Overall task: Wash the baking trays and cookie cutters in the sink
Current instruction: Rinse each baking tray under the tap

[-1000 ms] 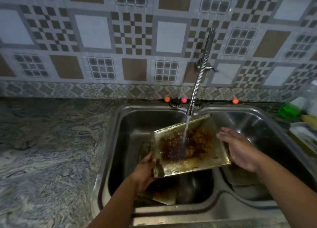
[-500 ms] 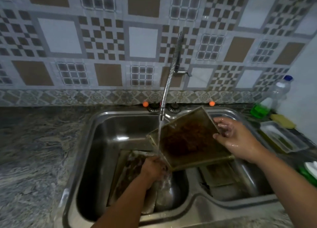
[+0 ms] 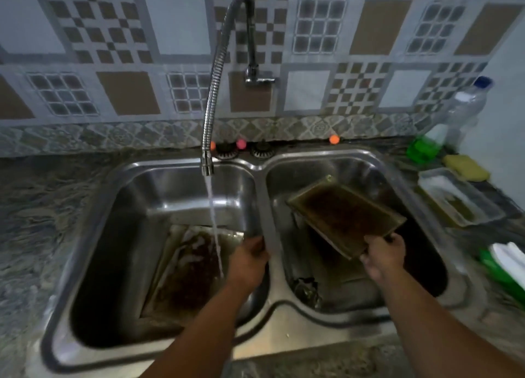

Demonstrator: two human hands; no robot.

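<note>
Your right hand (image 3: 382, 257) grips the near edge of a greasy baking tray (image 3: 345, 214), held tilted over the right basin of the double sink (image 3: 262, 166); its inside is crusted dark brown. A second dirty tray (image 3: 187, 264) lies slanted in the left basin. Your left hand (image 3: 248, 259) hangs over that basin beside the divider, fingers curled downward; whether that grip holds anything you cannot tell. Water from the flexible tap (image 3: 211, 99) falls just left of that hand onto the second tray. On the worktop (image 3: 42, 207) to the right: a plastic bottle (image 3: 461, 107), a yellow sponge (image 3: 466, 167), a shallow clear container (image 3: 457, 200).
</note>
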